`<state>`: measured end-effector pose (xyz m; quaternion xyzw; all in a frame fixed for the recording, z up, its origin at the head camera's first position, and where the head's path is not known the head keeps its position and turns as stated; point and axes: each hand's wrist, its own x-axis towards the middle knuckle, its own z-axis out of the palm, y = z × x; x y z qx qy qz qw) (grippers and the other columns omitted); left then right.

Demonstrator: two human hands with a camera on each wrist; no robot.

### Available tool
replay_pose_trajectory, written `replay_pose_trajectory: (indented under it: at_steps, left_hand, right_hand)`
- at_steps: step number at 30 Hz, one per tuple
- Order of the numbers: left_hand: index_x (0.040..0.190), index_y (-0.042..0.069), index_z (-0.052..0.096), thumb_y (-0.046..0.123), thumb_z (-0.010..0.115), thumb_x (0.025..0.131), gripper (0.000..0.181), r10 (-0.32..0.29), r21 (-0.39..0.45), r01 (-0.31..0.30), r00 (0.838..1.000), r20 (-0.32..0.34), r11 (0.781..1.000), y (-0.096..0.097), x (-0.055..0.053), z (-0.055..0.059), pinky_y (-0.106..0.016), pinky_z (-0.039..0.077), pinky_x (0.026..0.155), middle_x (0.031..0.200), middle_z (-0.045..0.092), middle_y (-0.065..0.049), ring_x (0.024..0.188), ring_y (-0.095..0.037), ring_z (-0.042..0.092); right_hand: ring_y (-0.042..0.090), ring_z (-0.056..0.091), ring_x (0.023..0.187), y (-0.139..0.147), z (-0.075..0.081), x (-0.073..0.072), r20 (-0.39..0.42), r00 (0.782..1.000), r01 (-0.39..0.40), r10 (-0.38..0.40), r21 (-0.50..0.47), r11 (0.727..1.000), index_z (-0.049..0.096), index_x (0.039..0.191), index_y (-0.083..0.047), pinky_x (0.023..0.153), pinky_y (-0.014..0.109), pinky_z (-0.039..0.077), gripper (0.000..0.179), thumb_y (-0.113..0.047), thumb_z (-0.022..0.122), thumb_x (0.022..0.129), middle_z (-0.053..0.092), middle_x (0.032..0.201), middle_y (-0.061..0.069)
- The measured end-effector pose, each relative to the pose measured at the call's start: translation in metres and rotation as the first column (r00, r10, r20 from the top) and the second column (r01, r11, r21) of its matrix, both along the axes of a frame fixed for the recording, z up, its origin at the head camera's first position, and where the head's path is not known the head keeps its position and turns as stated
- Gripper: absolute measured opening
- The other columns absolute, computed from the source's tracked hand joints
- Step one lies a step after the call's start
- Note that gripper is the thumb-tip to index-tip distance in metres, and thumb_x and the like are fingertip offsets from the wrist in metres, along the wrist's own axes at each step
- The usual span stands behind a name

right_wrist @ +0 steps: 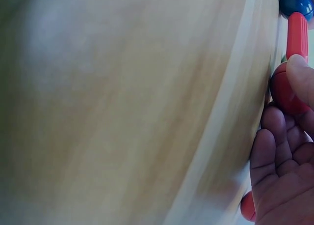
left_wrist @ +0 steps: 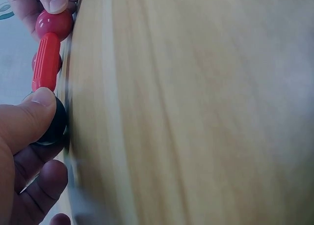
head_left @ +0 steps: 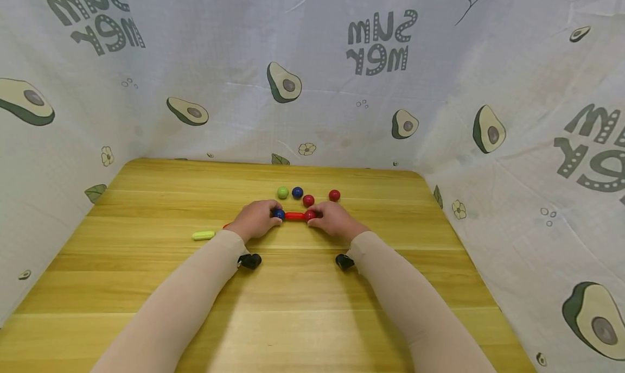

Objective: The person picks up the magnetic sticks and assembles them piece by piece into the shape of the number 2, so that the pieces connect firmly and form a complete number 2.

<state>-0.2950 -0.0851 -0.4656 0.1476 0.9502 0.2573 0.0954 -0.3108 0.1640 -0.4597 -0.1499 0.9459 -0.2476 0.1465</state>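
Note:
Between my two hands a ridged red rod (head_left: 295,216) lies level, with a blue ball (head_left: 279,214) at its left end and a red ball (head_left: 310,215) at its right end. My left hand (head_left: 255,219) pinches the blue ball between thumb and fingers. The red ball is held the same way by my right hand (head_left: 335,220). In the left wrist view the red rod (left_wrist: 47,63) meets both balls, its near end partly behind my thumb. The right wrist view shows the red ball (right_wrist: 284,90) under my right thumb, with the blue ball (right_wrist: 296,7) beyond.
Behind the hands sit a green ball (head_left: 282,192), a second blue ball (head_left: 298,192) and two more red balls, one nearer (head_left: 308,200) and one farther right (head_left: 334,195). A yellow-green rod (head_left: 203,235) lies left of my left hand; a red piece (head_left: 227,225) peeks out beside it.

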Motion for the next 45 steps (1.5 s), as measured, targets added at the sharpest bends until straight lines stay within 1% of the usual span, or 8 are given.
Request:
replay_pose_trajectory:
  at_steps: [9,16,21,26,29,34,39,45]
  left_hand:
    - [0.140,0.014,0.064,0.037,0.071,0.102,0.045,-0.004,-0.019,0.004,1.000,-0.022,1.000,0.000,0.001,0.001,-0.053,0.046,0.115,0.140,0.068,-0.010,0.128,-0.032,0.064]
    - [0.141,0.014,0.063,0.037,0.070,0.102,0.046,-0.019,-0.029,0.018,0.999,-0.026,0.999,-0.001,0.001,0.000,-0.053,0.046,0.115,0.141,0.068,-0.010,0.129,-0.032,0.064]
    - [0.142,0.014,0.062,0.038,0.069,0.103,0.047,-0.024,-0.041,0.023,1.000,-0.012,0.999,-0.003,0.001,0.000,-0.055,0.044,0.116,0.142,0.067,-0.011,0.131,-0.032,0.063]
    - [0.153,0.011,0.053,0.036,0.071,0.102,0.060,-0.056,-0.030,0.057,0.998,0.026,0.998,-0.011,0.001,0.006,-0.056,0.040,0.120,0.147,0.064,-0.012,0.138,-0.034,0.059]
    - [0.156,0.010,0.049,0.034,0.070,0.103,0.062,-0.067,-0.015,0.068,0.997,0.046,0.998,-0.025,-0.001,0.014,-0.055,0.041,0.120,0.147,0.063,-0.013,0.138,-0.034,0.058]
    - [0.149,0.009,0.058,0.031,0.066,0.105,0.049,-0.059,-0.020,0.060,0.997,0.049,0.998,-0.062,0.000,0.025,-0.054,0.047,0.114,0.142,0.066,-0.014,0.130,-0.034,0.063]
    - [0.143,0.008,0.064,0.027,0.067,0.104,0.043,-0.043,-0.023,0.046,0.996,0.083,0.999,-0.099,0.012,0.033,-0.056,0.049,0.111,0.137,0.067,-0.016,0.124,-0.035,0.064]
    - [0.138,0.003,0.066,0.026,0.072,0.101,0.044,-0.058,-0.022,0.061,0.992,0.115,0.998,-0.141,0.031,0.035,-0.059,0.049,0.107,0.133,0.069,-0.018,0.122,-0.037,0.063]
  right_hand:
    - [0.023,0.060,0.105,0.003,0.000,0.000,0.018,1.000,0.002,-0.001,-0.027,1.000,0.073,0.134,-0.017,0.104,0.041,0.052,0.040,-0.030,0.078,0.097,0.072,0.118,0.002]
    - [0.025,0.061,0.120,0.008,-0.001,-0.002,0.035,0.999,-0.016,0.018,-0.047,0.999,0.066,0.145,-0.015,0.116,0.046,0.047,0.046,-0.028,0.073,0.101,0.069,0.135,0.007]
    - [0.028,0.061,0.129,0.011,-0.004,-0.003,0.028,0.999,-0.045,0.046,-0.039,0.998,0.064,0.146,-0.016,0.119,0.050,0.044,0.044,-0.026,0.068,0.104,0.068,0.141,0.009]
    - [0.028,0.061,0.129,0.012,-0.006,-0.004,0.029,0.998,-0.049,0.050,-0.046,0.998,0.066,0.145,-0.016,0.119,0.050,0.044,0.043,-0.027,0.069,0.104,0.069,0.140,0.009]
    - [0.028,0.061,0.128,0.014,-0.006,-0.005,0.031,0.998,-0.047,0.049,-0.054,0.997,0.065,0.145,-0.016,0.119,0.050,0.044,0.043,-0.027,0.068,0.104,0.069,0.140,0.009]
    - [0.027,0.061,0.124,0.015,-0.006,-0.006,0.044,0.998,-0.038,0.041,-0.072,0.997,0.066,0.145,-0.016,0.118,0.050,0.045,0.043,-0.027,0.069,0.104,0.069,0.138,0.009]
    - [0.026,0.060,0.117,0.016,-0.004,-0.007,0.060,0.998,-0.022,0.027,-0.084,0.996,0.067,0.143,-0.017,0.115,0.049,0.046,0.041,-0.027,0.069,0.104,0.070,0.132,0.007]
    - [0.025,0.059,0.113,0.014,-0.002,-0.007,0.066,0.997,-0.022,0.027,-0.084,0.996,0.067,0.144,-0.017,0.113,0.047,0.047,0.041,-0.027,0.068,0.104,0.070,0.130,0.007]
